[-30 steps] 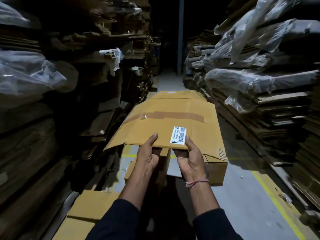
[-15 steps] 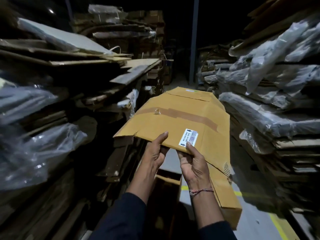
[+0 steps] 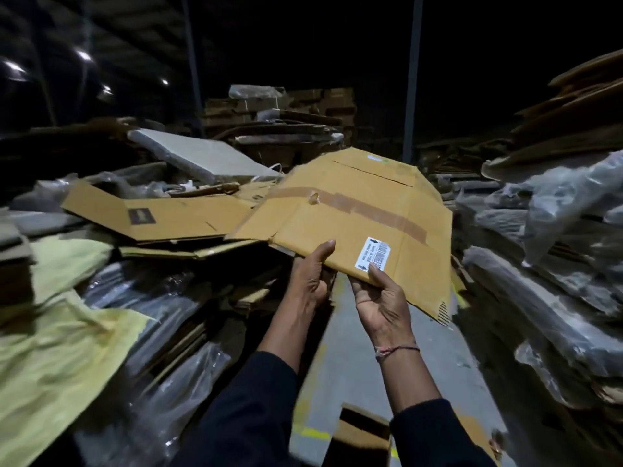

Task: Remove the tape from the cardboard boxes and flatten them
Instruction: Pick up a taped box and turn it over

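Note:
A flattened brown cardboard box (image 3: 364, 193) is held up in front of me, tilted, its far end over the left pile. A strip of brown tape (image 3: 367, 208) runs across its top face, and a white barcode label (image 3: 372, 254) sits near its near edge. My left hand (image 3: 312, 274) grips the near edge, thumb on top. My right hand (image 3: 381, 298) grips the same edge at the label, thumb on the sticker. An open cardboard box (image 3: 362, 433) stands on the floor below, between my arms.
Another flattened box (image 3: 158, 215) lies on top of the left pile, among plastic-wrapped cardboard stacks and a yellow sheet (image 3: 57, 338). Wrapped cardboard stacks (image 3: 556, 264) rise on the right. A narrow grey floor aisle (image 3: 354, 358) runs between them. A pillar (image 3: 413, 79) stands behind.
Both hands have lifted the flattened box higher and swung it left, up to the top of the left pile. My view has risen with it.

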Available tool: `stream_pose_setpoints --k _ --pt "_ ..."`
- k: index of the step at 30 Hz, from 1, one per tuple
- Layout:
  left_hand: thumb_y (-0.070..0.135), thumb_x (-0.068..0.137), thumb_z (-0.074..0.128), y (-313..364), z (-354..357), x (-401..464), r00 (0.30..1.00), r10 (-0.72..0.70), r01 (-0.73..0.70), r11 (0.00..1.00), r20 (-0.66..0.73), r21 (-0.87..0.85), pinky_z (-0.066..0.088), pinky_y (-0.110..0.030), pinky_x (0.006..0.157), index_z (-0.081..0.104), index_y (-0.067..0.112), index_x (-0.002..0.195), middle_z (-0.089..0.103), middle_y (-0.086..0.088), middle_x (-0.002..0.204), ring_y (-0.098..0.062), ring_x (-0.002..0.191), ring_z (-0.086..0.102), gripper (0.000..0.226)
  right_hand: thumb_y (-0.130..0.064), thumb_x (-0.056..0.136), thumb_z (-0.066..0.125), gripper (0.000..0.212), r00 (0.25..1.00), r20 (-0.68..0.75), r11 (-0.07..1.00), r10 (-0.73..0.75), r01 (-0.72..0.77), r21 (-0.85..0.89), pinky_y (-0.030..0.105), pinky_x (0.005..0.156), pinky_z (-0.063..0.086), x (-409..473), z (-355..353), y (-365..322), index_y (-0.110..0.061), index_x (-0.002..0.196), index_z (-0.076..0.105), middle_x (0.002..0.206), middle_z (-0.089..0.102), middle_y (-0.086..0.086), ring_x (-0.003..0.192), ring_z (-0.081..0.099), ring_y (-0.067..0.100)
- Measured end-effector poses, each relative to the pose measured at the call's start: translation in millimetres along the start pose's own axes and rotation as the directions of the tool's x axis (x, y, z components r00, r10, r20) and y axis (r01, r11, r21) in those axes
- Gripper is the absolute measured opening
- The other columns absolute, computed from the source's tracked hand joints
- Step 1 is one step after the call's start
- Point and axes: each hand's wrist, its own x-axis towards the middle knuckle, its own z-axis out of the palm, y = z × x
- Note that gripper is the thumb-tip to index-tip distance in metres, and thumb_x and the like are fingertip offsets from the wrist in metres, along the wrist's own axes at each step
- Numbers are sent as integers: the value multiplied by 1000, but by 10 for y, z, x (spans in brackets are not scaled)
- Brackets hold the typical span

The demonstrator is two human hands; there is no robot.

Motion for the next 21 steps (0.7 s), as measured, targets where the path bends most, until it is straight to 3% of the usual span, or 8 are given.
stream_pose_setpoints --k 3,6,8,10,13,16,19,21 --pt "-7 85 75 644 -17 147 994 95 -95 995 -48 6 64 -43 69 72 0 97 77 -15 91 -28 77 75 14 9 96 56 33 996 50 996 78 -76 -38 47 91 61 197 513 350 0 127 61 114 72 19 106 70 31" --pt "-8 85 75 1214 -226 335 959 218 -219 976 -181 16 64 -39 62 67 -8 116 75 -15 96 -25 76 73 32 9 97 54 30 985 65 980 162 -153 -126 47 73 65 417 948 808 2 126 60 111 70 20 95 71 32" --pt "-5 85 78 1499 -470 464 924 261 -263 964 -278 32 63 -48 84 65 -11 122 74 -19 114 -28 91 72 40 9 98 54 36 976 29 956 217 -206 -210 47 89 59 567 1166 1144 1 132 58 113 68 21 97 68 32" --pt "1 86 80 1695 -752 545 878 281 -281 958 -388 57 58 -45 96 63 -7 125 71 -17 123 -28 105 70 44 6 100 54 32 964 -17 916 265 -257 -308 47 97 52 695 1295 1493 1 131 57 103 67 21 98 67 33" --pt "6 90 78 1841 -1200 620 833 274 -261 961 -481 96 53 -34 87 61 2 123 69 -12 121 -26 108 67 37 4 103 51 36 946 -86 829 313 -317 -461 49 99 52 791 1336 1977 7 139 53 101 66 23 112 66 37" --pt "2 94 73 1825 -1572 592 848 213 -186 977 -485 104 57 -39 78 59 2 123 68 -16 116 -26 95 68 33 8 105 42 41 926 -126 762 356 -366 -535 48 113 46 836 1179 2337 8 146 48 123 61 40 119 61 50" --pt "10 97 72 1747 -1770 437 852 252 -174 963 -458 207 60 -35 71 57 1 115 68 -14 110 -26 93 71 26 1 103 51 26 946 -177 694 273 -321 -644 39 81 64 863 956 2534 0 126 63 111 70 24 91 73 33" --pt "24 100 70 1707 -1825 327 865 295 -153 925 -405 348 59 -32 57 59 -6 109 72 -14 91 -27 78 75 33 -11 100 60 15 982 -163 545 99 -191 -816 39 75 61 823 800 2629 -2 110 67 102 73 17 84 72 29"
